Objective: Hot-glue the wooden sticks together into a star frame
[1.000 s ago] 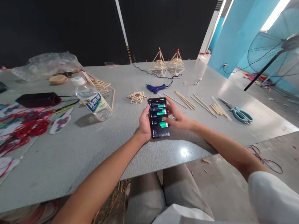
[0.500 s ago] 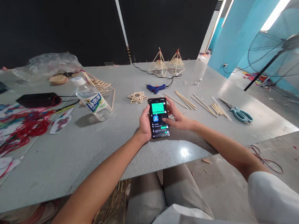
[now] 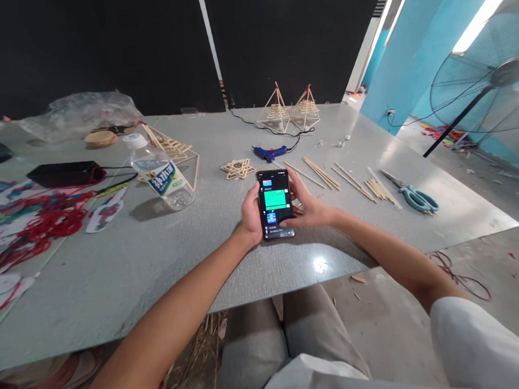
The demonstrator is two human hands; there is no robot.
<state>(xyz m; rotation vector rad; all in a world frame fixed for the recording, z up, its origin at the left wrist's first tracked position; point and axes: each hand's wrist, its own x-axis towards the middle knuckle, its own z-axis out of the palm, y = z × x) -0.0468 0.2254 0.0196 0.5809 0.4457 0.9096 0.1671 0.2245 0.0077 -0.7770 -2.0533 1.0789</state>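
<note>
A smartphone [image 3: 276, 208] is held upright just above the table's near edge, its lit screen showing a dark chat page with green bubbles. My left hand [image 3: 251, 216] grips the phone's left side. On the opposite side my right hand [image 3: 308, 206] holds the phone, fingers behind its right edge and thumb over the lower screen. Beyond the phone lie a star made of thin sticks [image 3: 239, 168] and a blue glue gun [image 3: 269, 153]. Loose wooden sticks [image 3: 321, 173] rest to the right of my right hand.
Blue-handled scissors [image 3: 415, 198] lie at the table's right. A plastic bottle [image 3: 163, 174] stands at left, near red yarn [image 3: 57, 223] and a black box [image 3: 66, 173]. Two stick pyramids [image 3: 278, 113] stand at the back. A large fan [image 3: 511, 72] is off to the right.
The chat on the screen has scrolled downward, and my right thumb has moved down the screen. Both hands keep holding the phone in the same place.
</note>
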